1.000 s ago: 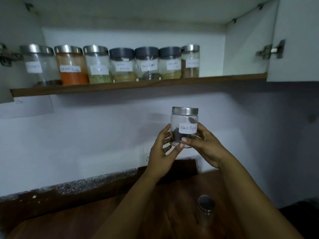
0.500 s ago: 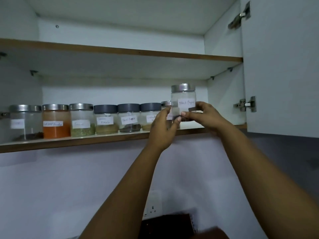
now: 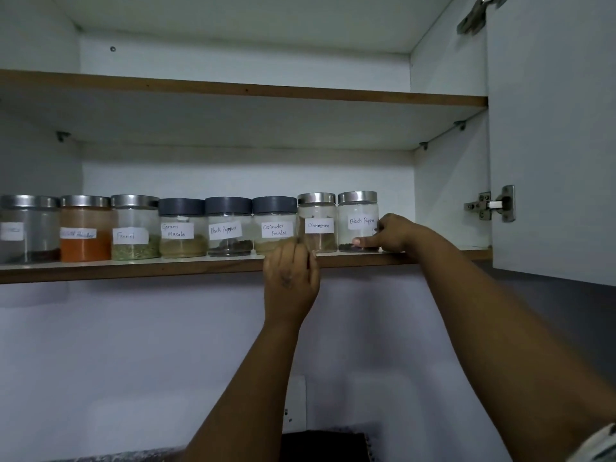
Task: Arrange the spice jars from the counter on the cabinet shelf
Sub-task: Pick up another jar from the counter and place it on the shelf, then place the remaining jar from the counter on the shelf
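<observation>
White cabinet walls frame a brown-edged lower cabinet shelf (image 3: 133, 271), where eight jars stand in one row, close side by side. At the row's right end stands the clear glass jar with a silver lid and a "Black Pepper" label (image 3: 358, 221), upright on the shelf and just beside the silver-lidded "Cinnamon" jar (image 3: 316, 223). The right hand (image 3: 390, 232) grips that end jar from its right side, its thumb laid across the lower front; its other fingers are hidden behind the glass and part of the label is covered. The left hand (image 3: 290, 276) hangs in front of the shelf edge below the cinnamon jar, seen from the back, fingers loosely curled and holding nothing; it blocks the lower corners of the cinnamon jar and the grey-lidded "Coriander Powder" jar (image 3: 274, 225). Further left stand a grey-lidded "Black Pepper" jar (image 3: 228, 226), a "Garam Masala" jar (image 3: 182, 227), a "Fennel" jar (image 3: 134, 227), an orange powder jar (image 3: 85, 228) with a blurred label, and a leftmost jar (image 3: 29, 229), cut off, its label unreadable. An empty-looking upper shelf (image 3: 233, 91) runs above. The open white cabinet door (image 3: 553, 128) with its metal hinge (image 3: 493, 205) stands at right.
</observation>
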Demonstrator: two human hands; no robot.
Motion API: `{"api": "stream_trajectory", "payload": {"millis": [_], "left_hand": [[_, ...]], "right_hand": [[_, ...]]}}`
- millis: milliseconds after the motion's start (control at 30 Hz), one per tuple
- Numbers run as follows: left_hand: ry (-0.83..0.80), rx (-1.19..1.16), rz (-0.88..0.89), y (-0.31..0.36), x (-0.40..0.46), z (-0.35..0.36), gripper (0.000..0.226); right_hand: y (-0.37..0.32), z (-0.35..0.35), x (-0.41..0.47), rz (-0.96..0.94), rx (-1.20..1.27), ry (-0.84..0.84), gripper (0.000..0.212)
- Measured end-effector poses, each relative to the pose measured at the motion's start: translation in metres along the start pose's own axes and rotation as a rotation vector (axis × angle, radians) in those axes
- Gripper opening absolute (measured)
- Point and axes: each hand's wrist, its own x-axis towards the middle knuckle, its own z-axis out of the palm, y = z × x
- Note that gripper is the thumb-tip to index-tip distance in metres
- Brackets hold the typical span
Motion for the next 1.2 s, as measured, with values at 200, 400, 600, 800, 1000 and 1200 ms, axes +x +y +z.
{"api": "stream_trajectory", "payload": {"millis": [200,400,600,800,1000,1200], "left_hand": [[0.000,0.063,0.014,0.000,-0.001,0.003,0.017],[-0.023,0.107,0.012,0.001,0.000,0.004,0.018],[-0.066,0.134,0.027,-0.001,0.001,0.000,0.023],[-0.136,0.103,0.027,0.002,0.000,-0.011,0.024],[-0.233,0.078,-0.059,0.024,-0.052,-0.020,0.056],[-0.735,0.022,-0.297,0.044,-0.230,-0.046,0.076]], "right_hand": [[0.007,0.003,0.002,-0.026,0.007,0.009,0.075],[0.008,0.005,-0.005,-0.025,-0.037,0.046,0.099],[0.014,0.011,-0.014,0.057,-0.106,0.030,0.116],[0.036,0.018,-0.045,-0.035,-0.455,0.170,0.090],[0.098,0.095,-0.095,-0.356,-0.172,0.664,0.064],[0.188,0.247,-0.181,0.112,-0.113,0.092,0.077]]}}
